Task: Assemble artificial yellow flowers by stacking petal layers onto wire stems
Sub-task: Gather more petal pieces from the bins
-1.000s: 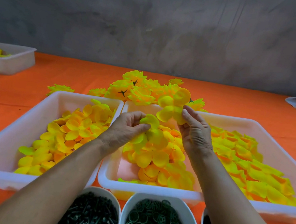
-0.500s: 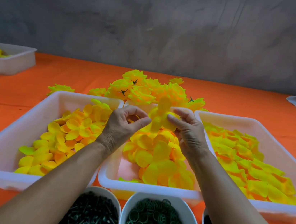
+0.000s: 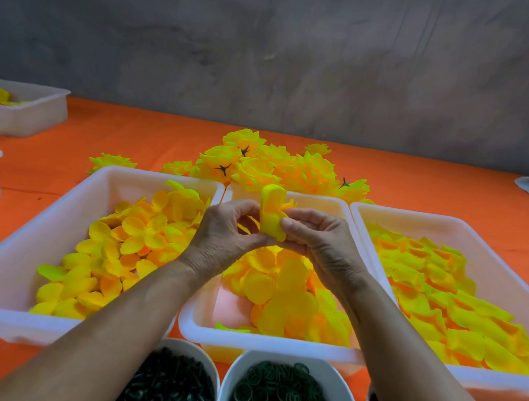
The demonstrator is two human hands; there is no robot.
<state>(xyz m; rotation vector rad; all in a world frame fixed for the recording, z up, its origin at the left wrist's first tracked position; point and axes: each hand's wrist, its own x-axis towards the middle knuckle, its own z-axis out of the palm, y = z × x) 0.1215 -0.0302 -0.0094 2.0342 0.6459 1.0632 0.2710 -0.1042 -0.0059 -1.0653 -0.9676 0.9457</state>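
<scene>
Step in hand: fitting a petal layer, judged from the grip. Both hands are raised above the far end of the middle tray [image 3: 271, 342] and meet on one petal piece [image 3: 273, 211]. The left hand [image 3: 223, 232] has its fingers curled and its thumb pressed to the lower edge of the piece. The right hand [image 3: 315, 237] pinches the piece between thumb and fingers from the other side. Whether a wire stem sits inside the piece cannot be told; the fingers hide its base.

Orientation: the piece stands roughly upright. Its long axis runs from the pinch at the bottom to a curled lobe at the top, which points up and slightly away toward the pile of finished flowers [image 3: 271, 167] past the trays' far edges.

Next move, as a judgement: seat the layer fully, then take the next petal. This calls for one hand to keep its pinch while the other reaches into a tray. Loose petals fill the left tray [image 3: 34, 227], the middle tray and the right tray [image 3: 516, 267]. At the table's near edge stand a bowl of dark stems [image 3: 183, 347] and a bowl of green rings [image 3: 341, 395].
</scene>
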